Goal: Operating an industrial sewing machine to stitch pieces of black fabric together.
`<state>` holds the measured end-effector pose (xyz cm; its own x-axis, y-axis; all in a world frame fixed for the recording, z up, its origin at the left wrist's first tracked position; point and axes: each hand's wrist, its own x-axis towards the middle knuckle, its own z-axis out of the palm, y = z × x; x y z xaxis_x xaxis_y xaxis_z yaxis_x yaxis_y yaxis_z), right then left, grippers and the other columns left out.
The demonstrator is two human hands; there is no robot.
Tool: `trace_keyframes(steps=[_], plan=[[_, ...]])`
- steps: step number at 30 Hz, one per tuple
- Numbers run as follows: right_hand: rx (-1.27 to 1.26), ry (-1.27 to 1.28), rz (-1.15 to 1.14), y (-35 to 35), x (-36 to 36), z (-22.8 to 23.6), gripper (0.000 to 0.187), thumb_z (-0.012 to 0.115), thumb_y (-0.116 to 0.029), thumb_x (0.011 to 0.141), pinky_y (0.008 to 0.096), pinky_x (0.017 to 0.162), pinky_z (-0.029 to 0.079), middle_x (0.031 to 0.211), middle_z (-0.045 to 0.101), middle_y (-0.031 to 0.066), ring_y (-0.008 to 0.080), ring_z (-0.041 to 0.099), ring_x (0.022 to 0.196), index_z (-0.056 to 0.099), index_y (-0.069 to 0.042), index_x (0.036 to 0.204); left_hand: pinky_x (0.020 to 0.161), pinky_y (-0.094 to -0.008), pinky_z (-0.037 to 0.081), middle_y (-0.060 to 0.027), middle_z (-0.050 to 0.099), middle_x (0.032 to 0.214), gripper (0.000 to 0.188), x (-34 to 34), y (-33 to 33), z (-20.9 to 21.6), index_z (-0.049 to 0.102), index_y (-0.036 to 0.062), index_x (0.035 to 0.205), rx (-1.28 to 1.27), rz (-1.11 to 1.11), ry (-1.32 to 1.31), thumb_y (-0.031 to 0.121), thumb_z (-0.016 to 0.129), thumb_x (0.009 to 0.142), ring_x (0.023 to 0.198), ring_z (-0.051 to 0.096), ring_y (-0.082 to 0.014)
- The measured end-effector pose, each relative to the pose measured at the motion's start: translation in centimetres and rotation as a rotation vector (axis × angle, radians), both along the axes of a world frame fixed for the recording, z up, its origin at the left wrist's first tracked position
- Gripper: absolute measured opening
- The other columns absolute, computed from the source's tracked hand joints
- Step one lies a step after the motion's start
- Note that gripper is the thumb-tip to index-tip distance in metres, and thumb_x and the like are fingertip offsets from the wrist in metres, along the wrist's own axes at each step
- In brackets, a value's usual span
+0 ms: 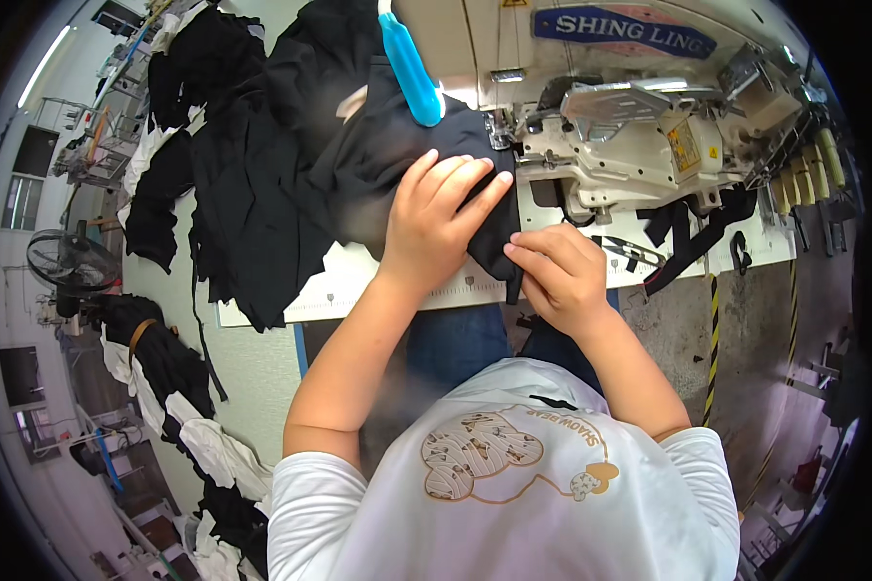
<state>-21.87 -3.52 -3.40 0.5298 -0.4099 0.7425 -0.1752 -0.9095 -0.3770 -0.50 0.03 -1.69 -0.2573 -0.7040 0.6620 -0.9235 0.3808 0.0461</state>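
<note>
A piece of black fabric (358,194) lies bunched across the white sewing table and runs up to the presser foot (499,131) of a cream-coloured sewing machine (639,145). On top of the cloth, close to the foot, my left hand (436,218) rests flat with its fingers stretched out. My right hand (562,276) pinches the fabric's right edge between thumb and fingertips, nearer to me than the foot. A bright blue lamp-like stick (412,73) hangs over the cloth just left of the needle area.
Snips (635,254) lie right of my right hand, beside black fabric strips (698,237). A ruler strip (329,295) runs along the table's front edge. Black and white garments (218,450) pile up at the left, near a fan (73,261). Thread cones (804,179) stand at the right.
</note>
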Motion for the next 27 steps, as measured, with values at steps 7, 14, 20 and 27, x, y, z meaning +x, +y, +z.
trace_keyframes(steps=[7, 14, 20, 27], plan=[[0.003, -0.032, -0.013, 0.2, 0.2, 0.1, 0.039, 0.071, 0.007, 0.063, 0.036, 0.065, 0.054, 0.103, 0.074, 0.0095, 0.0277, 0.067, 0.077, 0.076, -0.002, 0.101, 0.115, -0.0493, 0.042, -0.0025, 0.065, 0.131, 0.047, -0.1, 0.2, 0.0, 0.073, 0.0173, 0.129, 0.016, 0.025, 0.005, 0.011, 0.064, 0.084, 0.127, 0.059, -0.0218], [-0.041, -0.052, -0.082, -0.4, 0.8, 0.0, 0.033, 0.075, 0.001, 0.065, 0.0352, 0.064, 0.057, 0.102, 0.073, 0.0073, 0.0257, 0.069, 0.078, 0.075, -0.003, 0.097, 0.117, -0.0509, 0.038, -0.0027, 0.064, 0.135, 0.051, -0.1, -0.2, 0.2, 0.071, 0.0178, 0.133, 0.058, 0.039, 0.042, 0.008, 0.067, 0.083, 0.13, 0.058, -0.0225], [0.001, -0.057, -0.088, -0.4, 1.1, 0.1, 0.038, 0.07, 0.011, 0.065, 0.0375, 0.067, 0.056, 0.102, 0.073, 0.0101, 0.0294, 0.069, 0.08, 0.076, -0.002, 0.101, 0.119, -0.0524, 0.036, -0.0033, 0.064, 0.137, 0.052, 0.0, -0.4, 0.3, 0.07, 0.0188, 0.135, 0.081, 0.052, 0.062, 0.009, 0.068, 0.084, 0.131, 0.058, -0.0238], [-0.062, -0.063, -0.122, -1.0, 1.2, 0.3, 0.034, 0.075, 0.002, 0.065, 0.0358, 0.065, 0.057, 0.102, 0.073, 0.0082, 0.027, 0.069, 0.079, 0.075, -0.002, 0.098, 0.121, -0.0542, 0.034, -0.0037, 0.062, 0.134, 0.058, -0.2, 0.0, 0.0, 0.07, 0.0204, 0.136, 0.074, 0.045, 0.089, 0.006, 0.069, 0.081, 0.13, 0.058, -0.0249]])
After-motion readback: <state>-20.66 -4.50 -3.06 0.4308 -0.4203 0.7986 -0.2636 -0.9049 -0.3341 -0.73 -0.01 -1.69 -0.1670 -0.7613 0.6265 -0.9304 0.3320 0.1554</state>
